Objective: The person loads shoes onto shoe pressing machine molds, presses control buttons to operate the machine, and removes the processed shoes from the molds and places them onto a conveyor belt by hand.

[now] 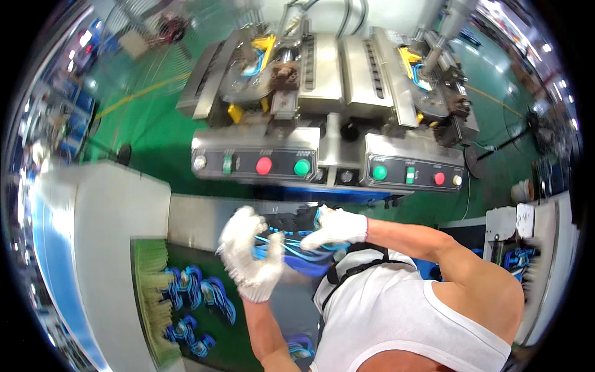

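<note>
Both hands wear white knitted gloves. My left hand (251,257) is open, its thumb and fingers apart and curved, just left of a dark blue and black piece with light-blue cords (300,245). Motion blurs its fingertips, and whether they touch the cords is not clear. My right hand (334,228) closes on the cords at the piece's right end. The piece's exact kind is not clear. Behind it lies a black part with a row of small blue dots (290,222).
Ahead stands a two-station metal machine with two button panels (263,164) (412,173). To the left, several blue corded pieces (192,288) lie on a green belt (238,273) beside a bristle curtain (152,297) and a white housing (118,211). A floor fan (533,127) stands right.
</note>
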A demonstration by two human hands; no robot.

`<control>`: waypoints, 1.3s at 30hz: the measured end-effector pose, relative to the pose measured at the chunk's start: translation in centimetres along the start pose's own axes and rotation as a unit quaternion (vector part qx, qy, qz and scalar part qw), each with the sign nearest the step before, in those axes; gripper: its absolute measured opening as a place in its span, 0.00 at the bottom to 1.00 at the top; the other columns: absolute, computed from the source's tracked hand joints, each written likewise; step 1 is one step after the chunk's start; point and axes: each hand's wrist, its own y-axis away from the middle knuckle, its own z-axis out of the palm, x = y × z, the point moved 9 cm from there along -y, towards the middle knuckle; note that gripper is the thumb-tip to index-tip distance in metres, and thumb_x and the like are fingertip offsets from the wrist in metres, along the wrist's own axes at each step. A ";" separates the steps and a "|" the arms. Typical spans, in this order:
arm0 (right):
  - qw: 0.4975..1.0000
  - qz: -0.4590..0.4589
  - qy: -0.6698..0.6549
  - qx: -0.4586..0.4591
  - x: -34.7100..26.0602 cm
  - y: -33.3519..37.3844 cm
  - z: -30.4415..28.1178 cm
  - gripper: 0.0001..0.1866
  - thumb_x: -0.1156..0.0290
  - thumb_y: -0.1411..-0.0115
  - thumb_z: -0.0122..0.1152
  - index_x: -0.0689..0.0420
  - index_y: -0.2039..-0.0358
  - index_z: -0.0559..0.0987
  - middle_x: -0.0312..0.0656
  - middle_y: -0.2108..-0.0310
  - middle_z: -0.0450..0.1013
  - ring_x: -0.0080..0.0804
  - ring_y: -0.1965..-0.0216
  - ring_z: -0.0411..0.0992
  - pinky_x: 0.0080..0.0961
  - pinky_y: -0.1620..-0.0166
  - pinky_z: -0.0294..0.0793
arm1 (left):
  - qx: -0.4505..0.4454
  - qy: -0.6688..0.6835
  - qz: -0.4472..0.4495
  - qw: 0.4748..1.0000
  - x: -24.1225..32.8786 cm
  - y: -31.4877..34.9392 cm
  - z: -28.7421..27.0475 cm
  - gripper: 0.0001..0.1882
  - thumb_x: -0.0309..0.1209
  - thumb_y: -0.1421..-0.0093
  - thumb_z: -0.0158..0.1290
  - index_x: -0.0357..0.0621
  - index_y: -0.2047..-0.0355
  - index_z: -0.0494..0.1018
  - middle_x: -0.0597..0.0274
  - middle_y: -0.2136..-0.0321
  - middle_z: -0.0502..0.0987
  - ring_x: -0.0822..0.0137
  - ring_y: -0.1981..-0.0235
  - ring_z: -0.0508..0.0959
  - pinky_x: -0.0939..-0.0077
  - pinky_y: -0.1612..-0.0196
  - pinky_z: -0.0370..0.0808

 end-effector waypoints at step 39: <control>0.546 -0.295 -0.784 -0.008 9.0 3.1 -13.4 0.32 0.85 0.42 0.59 0.68 0.35 0.69 0.58 0.45 0.78 0.43 0.53 0.83 0.38 0.51 0.87 | -0.145 -0.022 -0.025 0.989 -15.9 -19.2 17.8 0.27 0.24 0.34 0.54 0.41 0.34 0.68 0.44 0.36 0.69 0.46 0.35 0.70 0.57 0.34 0.68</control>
